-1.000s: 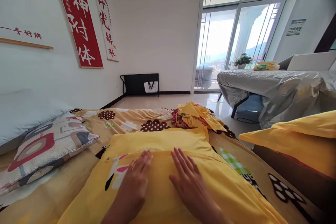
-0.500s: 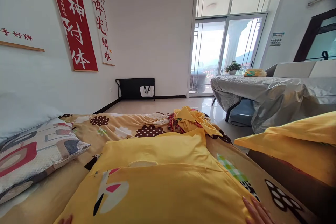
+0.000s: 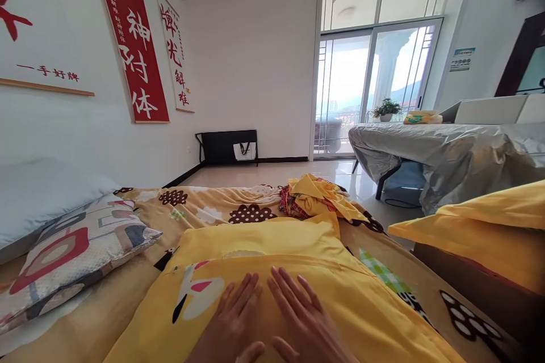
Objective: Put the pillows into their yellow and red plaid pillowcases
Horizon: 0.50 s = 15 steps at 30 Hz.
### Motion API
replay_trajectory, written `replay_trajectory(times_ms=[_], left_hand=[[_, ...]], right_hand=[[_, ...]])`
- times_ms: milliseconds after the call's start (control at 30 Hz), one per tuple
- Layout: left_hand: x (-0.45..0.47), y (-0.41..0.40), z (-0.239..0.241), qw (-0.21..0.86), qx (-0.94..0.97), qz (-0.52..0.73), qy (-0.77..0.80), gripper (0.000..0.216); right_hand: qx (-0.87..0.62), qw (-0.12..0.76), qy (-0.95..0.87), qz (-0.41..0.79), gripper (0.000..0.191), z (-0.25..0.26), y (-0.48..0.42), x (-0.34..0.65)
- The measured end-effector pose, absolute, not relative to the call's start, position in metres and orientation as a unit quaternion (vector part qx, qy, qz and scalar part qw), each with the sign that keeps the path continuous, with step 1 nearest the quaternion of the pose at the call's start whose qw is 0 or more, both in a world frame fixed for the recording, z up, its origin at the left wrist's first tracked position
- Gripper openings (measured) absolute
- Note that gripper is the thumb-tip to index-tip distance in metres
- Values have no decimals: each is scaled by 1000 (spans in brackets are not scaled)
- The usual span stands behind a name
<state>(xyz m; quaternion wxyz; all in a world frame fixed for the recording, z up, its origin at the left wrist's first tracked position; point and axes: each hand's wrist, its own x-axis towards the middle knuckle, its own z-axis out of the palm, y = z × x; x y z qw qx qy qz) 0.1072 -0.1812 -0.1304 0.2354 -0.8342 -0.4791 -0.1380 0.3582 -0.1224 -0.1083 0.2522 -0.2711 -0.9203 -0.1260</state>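
A yellow pillowcase (image 3: pixel 357 309) with a white and pink printed figure lies spread on the bed in front of me. My left hand (image 3: pixel 236 315) rests flat on its middle, palm down, fingers stretched out. Close beside it, my right hand (image 3: pixel 300 312) lies flat on the same cloth with fingers extended. Neither hand grips anything. Behind the hands a fold crosses the cloth, and the far part of the yellow fabric extends beyond it. Whether a pillow is inside I cannot tell.
A patterned blanket (image 3: pixel 204 201) covers the bed. At left lie a patterned pillow (image 3: pixel 97 249) and a white pillow (image 3: pixel 55 195). Crumpled yellow cloth (image 3: pixel 319 195) sits at the far edge; more yellow cloth (image 3: pixel 481 232) is at right. A plastic-covered table (image 3: pixel 447 144) stands beyond.
Both hands have moved inward from the pillowcase's near left and right edges to its middle, side by side. The view has shifted slightly.
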Motion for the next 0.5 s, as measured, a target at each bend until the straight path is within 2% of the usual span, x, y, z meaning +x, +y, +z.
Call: replay_trajectory(times_ms=[67, 133, 333, 400, 500], left_hand=[[130, -159, -128, 193, -855, -131, -464, 105], [135, -145, -140, 201, -862, -121, -450, 109], [108, -141, -197, 405, -815, -135, -391, 60], [98, -147, -206, 430, -801, -141, -391, 56], [78, -166, -219, 402, -782, -152, -452, 64]], right_hand=[[-244, 213, -942, -88, 101, -108, -117, 337], [-237, 199, -947, -90, 107, -125, -107, 333], [-191, 274, -883, -331, 64, -187, -89, 354], [-187, 275, -874, -356, 58, -192, -90, 363], [-220, 253, -881, -334, 58, -191, -93, 391]])
